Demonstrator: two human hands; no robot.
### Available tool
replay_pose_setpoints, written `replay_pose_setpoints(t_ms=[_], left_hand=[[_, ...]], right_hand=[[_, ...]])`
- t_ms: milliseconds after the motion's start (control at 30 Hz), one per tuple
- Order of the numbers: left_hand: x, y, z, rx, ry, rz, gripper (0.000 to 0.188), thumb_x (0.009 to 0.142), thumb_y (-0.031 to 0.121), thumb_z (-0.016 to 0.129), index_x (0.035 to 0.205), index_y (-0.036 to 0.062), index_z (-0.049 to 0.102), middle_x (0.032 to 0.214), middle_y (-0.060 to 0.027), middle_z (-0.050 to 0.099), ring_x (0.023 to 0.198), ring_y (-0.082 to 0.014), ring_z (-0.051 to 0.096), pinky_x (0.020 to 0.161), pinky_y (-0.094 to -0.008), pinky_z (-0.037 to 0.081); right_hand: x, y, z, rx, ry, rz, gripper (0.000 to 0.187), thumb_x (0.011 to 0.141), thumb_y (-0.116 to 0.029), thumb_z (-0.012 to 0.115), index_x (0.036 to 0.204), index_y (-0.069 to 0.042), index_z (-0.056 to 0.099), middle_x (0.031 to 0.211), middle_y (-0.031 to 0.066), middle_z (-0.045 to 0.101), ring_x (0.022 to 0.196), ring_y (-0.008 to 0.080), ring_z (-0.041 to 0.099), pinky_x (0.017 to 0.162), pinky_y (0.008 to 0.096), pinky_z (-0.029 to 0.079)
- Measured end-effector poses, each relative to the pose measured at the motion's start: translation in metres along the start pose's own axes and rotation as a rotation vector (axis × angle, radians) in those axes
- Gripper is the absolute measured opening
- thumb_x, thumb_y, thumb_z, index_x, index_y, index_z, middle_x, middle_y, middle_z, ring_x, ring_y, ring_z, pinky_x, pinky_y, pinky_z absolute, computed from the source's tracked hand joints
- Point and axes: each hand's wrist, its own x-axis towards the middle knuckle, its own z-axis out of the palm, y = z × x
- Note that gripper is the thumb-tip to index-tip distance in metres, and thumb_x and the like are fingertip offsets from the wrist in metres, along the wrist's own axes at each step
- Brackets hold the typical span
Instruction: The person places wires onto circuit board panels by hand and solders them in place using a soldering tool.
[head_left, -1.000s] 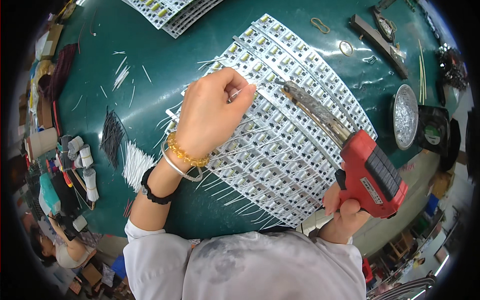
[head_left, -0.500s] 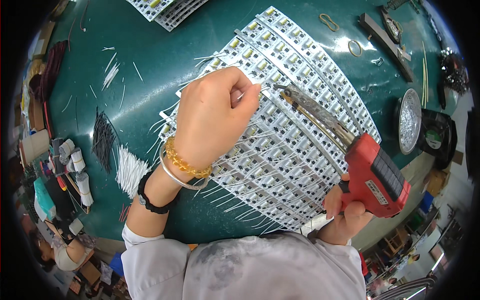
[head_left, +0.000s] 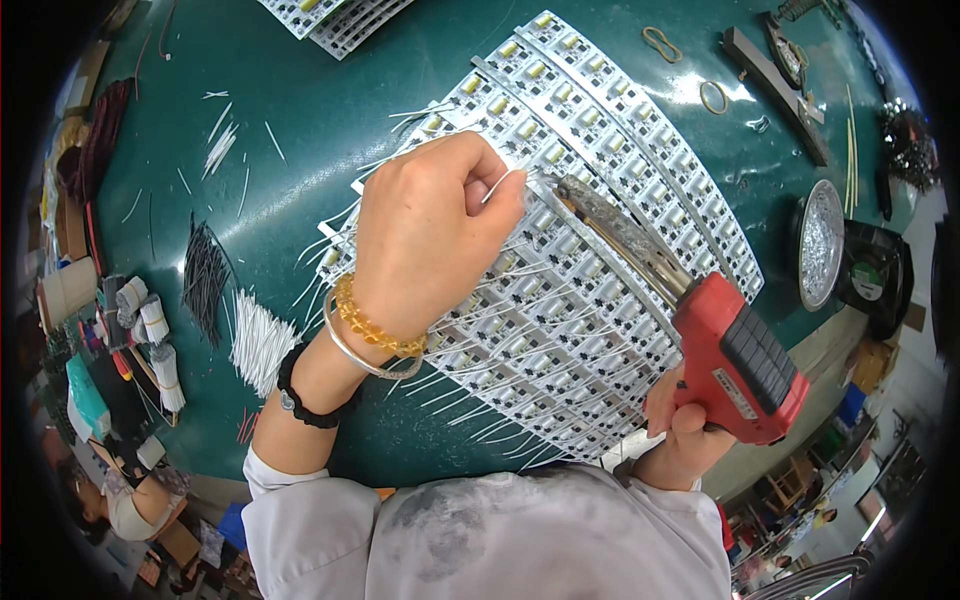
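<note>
My left hand (head_left: 425, 232) pinches a short white wire (head_left: 500, 182) between thumb and fingers and holds it over a panel of white LED circuit strips (head_left: 600, 260) on the green table. My right hand (head_left: 680, 425) grips a red soldering gun (head_left: 735, 365) by its handle. The gun's long metal tip (head_left: 575, 195) points up-left and sits right beside my left fingertips, at the wire's end. Many white wires stick out along the panel's lower-left edge. My left wrist carries a bead bracelet, a silver bangle and a black band.
Bundles of white wires (head_left: 258, 340) and black wires (head_left: 205, 275) lie left of the panel. A round metal dish (head_left: 822, 243) and a black fan (head_left: 878, 278) stand at the right. More strips (head_left: 335, 15) lie at the top. Rubber bands (head_left: 712, 95) lie top right.
The view has shifted slightly. My left hand stays on the panel with the wire, and the soldering gun's tip has stayed close to my left fingertips.
</note>
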Motion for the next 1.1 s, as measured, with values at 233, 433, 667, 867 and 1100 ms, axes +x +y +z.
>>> replay_pose_setpoints(t_ms=[233,433,667,867,1100], left_hand=[[0.001,-0.002,0.003,-0.022,0.007,0.006,0.017,0.076,0.013,0.067,0.071,-0.0003,0.058,0.053,0.0032,0.046,0.05,-0.0024,0.033,0.044,-0.0208,0.026],[0.001,0.002,0.0,0.025,0.011,-0.008,0.017,0.073,0.017,0.066,0.066,0.0024,0.059,0.055,-0.0079,0.055,0.047,-0.0202,0.053,0.047,-0.0306,0.041],[-0.001,0.006,0.002,0.071,0.293,0.266,0.015,0.075,0.011,0.068,0.071,-0.0003,0.06,0.057,0.0002,0.052,0.052,-0.0038,0.041,0.047,-0.0204,0.033],[-0.011,0.008,0.011,0.045,0.08,0.13,0.013,0.074,0.01,0.068,0.069,0.0015,0.061,0.055,-0.0011,0.053,0.048,-0.0052,0.042,0.045,-0.0205,0.033],[-0.01,0.007,0.011,0.044,0.045,0.112,0.014,0.073,0.012,0.069,0.068,0.0018,0.061,0.053,0.0003,0.053,0.045,-0.0044,0.039,0.042,-0.0208,0.03]], right_hand=[[-0.004,-0.002,0.001,-0.095,0.068,-0.034,0.064,0.075,-0.048,0.066,0.098,0.009,0.048,0.047,0.0027,0.046,0.035,0.0094,0.043,0.035,0.0216,0.034],[-0.004,-0.008,0.001,0.022,0.042,-0.027,0.077,0.077,-0.053,0.061,0.112,0.014,0.044,0.045,0.0003,0.044,0.033,0.0075,0.04,0.034,0.0208,0.032],[-0.011,-0.015,-0.003,0.241,0.144,0.169,0.068,0.071,-0.044,0.073,0.113,0.004,0.051,0.089,0.0099,0.059,0.074,0.0187,0.058,0.066,0.0306,0.046],[0.001,-0.028,0.013,0.207,0.142,0.101,0.077,0.078,-0.054,0.06,0.11,0.015,0.044,0.047,0.0018,0.046,0.033,0.0078,0.041,0.035,0.0201,0.033],[-0.001,-0.028,0.015,0.193,0.157,0.151,0.07,0.077,-0.052,0.062,0.101,0.011,0.048,0.047,0.0029,0.047,0.034,0.0089,0.042,0.035,0.0212,0.034]])
